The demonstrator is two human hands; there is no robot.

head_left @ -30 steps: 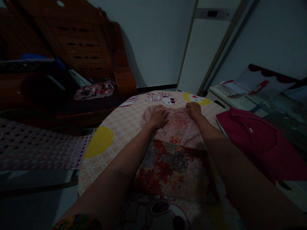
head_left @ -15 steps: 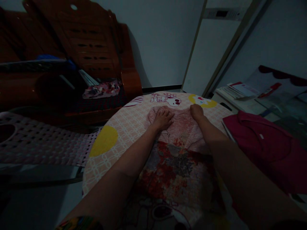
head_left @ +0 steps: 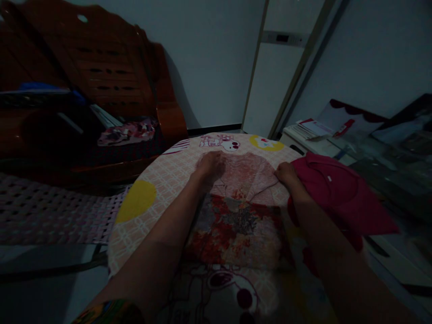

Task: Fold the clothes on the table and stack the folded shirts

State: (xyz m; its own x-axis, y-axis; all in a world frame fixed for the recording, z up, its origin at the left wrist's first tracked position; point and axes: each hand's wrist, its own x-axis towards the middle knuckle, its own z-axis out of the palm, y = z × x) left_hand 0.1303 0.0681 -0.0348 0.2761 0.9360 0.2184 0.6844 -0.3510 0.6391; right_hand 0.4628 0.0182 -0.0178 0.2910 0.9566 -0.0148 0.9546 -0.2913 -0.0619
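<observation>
A pink shirt [head_left: 241, 171] with a red, grey and tan floral lower part [head_left: 236, 225] lies spread on the round table, its neckline toward the far edge. At the left of the neckline, my left hand [head_left: 209, 164] has its fingers curled on the fabric. My right hand [head_left: 286, 173] pinches the outer edge of the sleeve on the right side. The shirt's left shoulder is partly hidden by my left hand and forearm.
A patterned tablecloth [head_left: 135, 202] covers the table. Folded magenta clothing [head_left: 340, 189] lies at the right edge. A wooden bench [head_left: 108, 67] holding crumpled cloth [head_left: 130, 132] stands at back left, near a woven chair [head_left: 60, 211]. Papers [head_left: 312, 129] lie on a cabinet at right.
My left hand has gone from lying with spread fingers to curled on the shirt's left shoulder. My right hand has moved from the neckline out to the sleeve edge. The view has shifted right.
</observation>
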